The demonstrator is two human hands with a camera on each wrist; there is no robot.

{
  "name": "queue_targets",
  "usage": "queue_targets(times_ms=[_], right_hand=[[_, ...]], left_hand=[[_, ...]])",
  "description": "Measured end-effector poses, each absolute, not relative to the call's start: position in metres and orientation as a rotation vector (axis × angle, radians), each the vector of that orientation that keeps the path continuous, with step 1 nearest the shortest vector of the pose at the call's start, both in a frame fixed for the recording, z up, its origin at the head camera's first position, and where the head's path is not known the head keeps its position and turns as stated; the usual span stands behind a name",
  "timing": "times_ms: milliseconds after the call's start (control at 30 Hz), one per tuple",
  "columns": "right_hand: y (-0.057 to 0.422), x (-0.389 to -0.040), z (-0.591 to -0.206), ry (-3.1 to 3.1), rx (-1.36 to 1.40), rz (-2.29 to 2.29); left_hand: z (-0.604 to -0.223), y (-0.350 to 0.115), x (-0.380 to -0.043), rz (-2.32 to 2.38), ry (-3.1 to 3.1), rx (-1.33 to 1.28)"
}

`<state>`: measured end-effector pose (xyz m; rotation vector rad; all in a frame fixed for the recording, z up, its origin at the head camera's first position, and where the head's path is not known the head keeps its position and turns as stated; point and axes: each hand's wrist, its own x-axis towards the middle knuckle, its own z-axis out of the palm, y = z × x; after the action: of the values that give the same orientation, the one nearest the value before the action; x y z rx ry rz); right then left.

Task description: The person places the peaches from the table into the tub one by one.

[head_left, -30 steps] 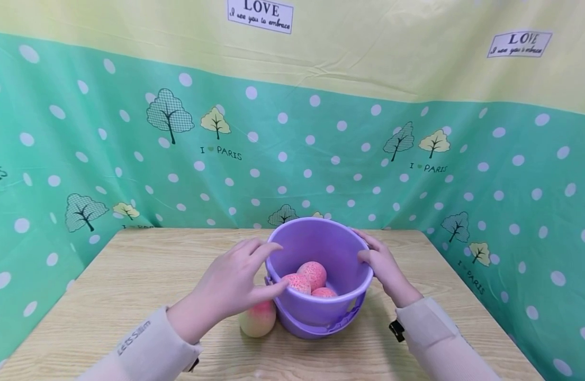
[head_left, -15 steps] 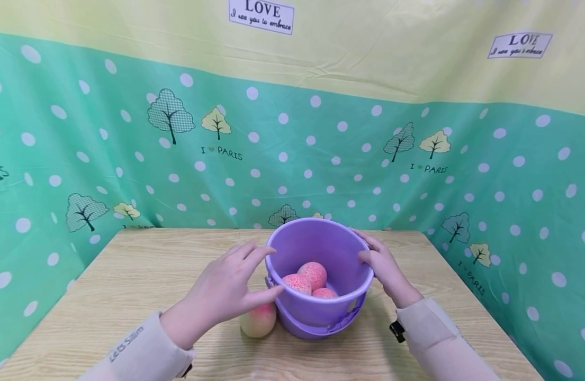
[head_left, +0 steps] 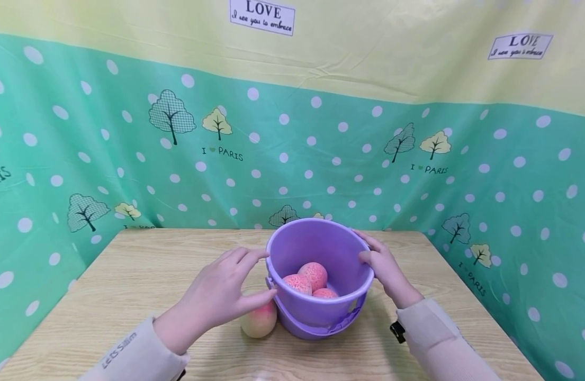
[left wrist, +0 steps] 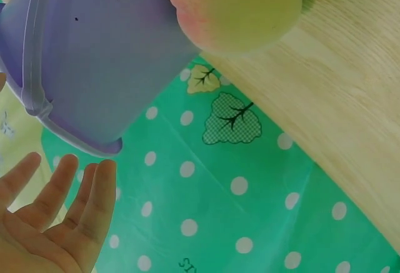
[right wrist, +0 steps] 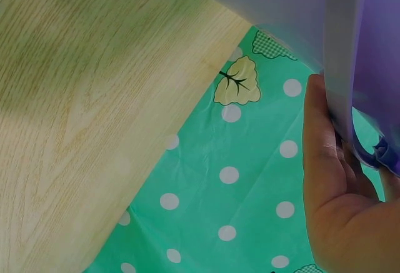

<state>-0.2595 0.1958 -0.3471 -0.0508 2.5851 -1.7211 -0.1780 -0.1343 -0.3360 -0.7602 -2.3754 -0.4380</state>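
A purple bucket (head_left: 316,317) stands tilted towards me on the table, its handle hanging down in front. Three pink, speckled round things (head_left: 314,276) lie inside. My right hand (head_left: 387,272) grips the right rim, thumb over the edge and fingers outside; the right wrist view has this hand (right wrist: 344,204) beside the bucket's handle. Thumb and fingers spread, my left hand (head_left: 221,293) is at the bucket's left side, holding nothing; its fingers (left wrist: 94,204) show straight in the left wrist view. Below it a peach (head_left: 259,321) leans close against the bucket's left side, its top partly hidden by the hand.
The wooden table (head_left: 144,275) reaches back to a green and yellow curtain (head_left: 273,132) with white dots and printed trees. This curtain also closes in the left and right sides.
My left hand has drawn back a little to the left and down from the bucket's rim. The right hand and the bucket have stayed in place.
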Motion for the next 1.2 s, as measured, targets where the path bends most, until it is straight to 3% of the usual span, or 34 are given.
queue_targets(times_ms=[1200], right_hand=[[0.196, -0.259, -0.349, 2.577, -0.058, -1.731]], left_hand=[[-0.366, -0.147, -0.169, -0.419, -2.542, -0.599]])
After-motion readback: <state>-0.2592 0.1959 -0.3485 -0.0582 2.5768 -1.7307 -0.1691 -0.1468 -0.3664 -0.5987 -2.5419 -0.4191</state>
